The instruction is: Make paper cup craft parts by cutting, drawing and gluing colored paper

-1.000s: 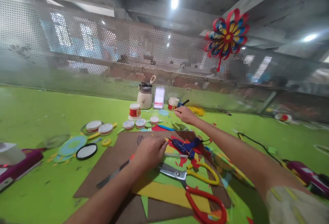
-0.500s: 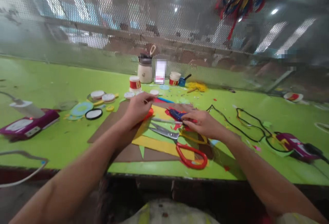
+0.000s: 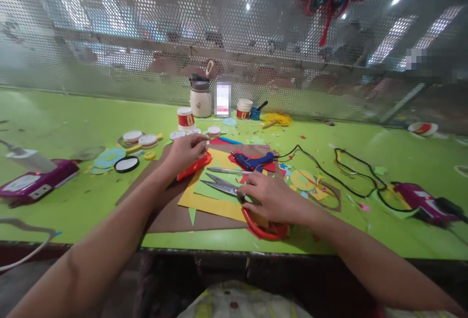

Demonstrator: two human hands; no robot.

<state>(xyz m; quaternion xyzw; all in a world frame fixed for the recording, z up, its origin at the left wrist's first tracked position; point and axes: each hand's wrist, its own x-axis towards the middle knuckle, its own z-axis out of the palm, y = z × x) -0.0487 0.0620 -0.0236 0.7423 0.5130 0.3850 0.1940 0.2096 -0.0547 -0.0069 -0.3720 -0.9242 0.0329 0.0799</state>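
Note:
My left hand point(image 3: 186, 150) is closed in a pinch on the end of a red paper piece point(image 3: 193, 167), which lies on brown cardboard point(image 3: 164, 211). My right hand point(image 3: 268, 198) lies over the handles of a large pair of scissors point(image 3: 219, 186), fingers curled on them; a red handle loop point(image 3: 265, 230) shows under the palm. The open blades rest on green and yellow paper sheets point(image 3: 208, 198). A blue glue gun point(image 3: 254, 160) lies just beyond the scissors on red paper scraps.
A green table point(image 3: 73, 113) ends close to my body. Purple devices sit at the left point(image 3: 32, 181) and right point(image 3: 424, 203), and a black cord point(image 3: 347, 172) loops across the right side. Cups, a jar point(image 3: 200, 96) and round lids point(image 3: 139, 138) stand before a perforated screen.
The camera tilted down. My right hand came back from the far cups, passed the glue gun and settled on the scissors' handles. My left hand shifted up-left, pinching the red piece.

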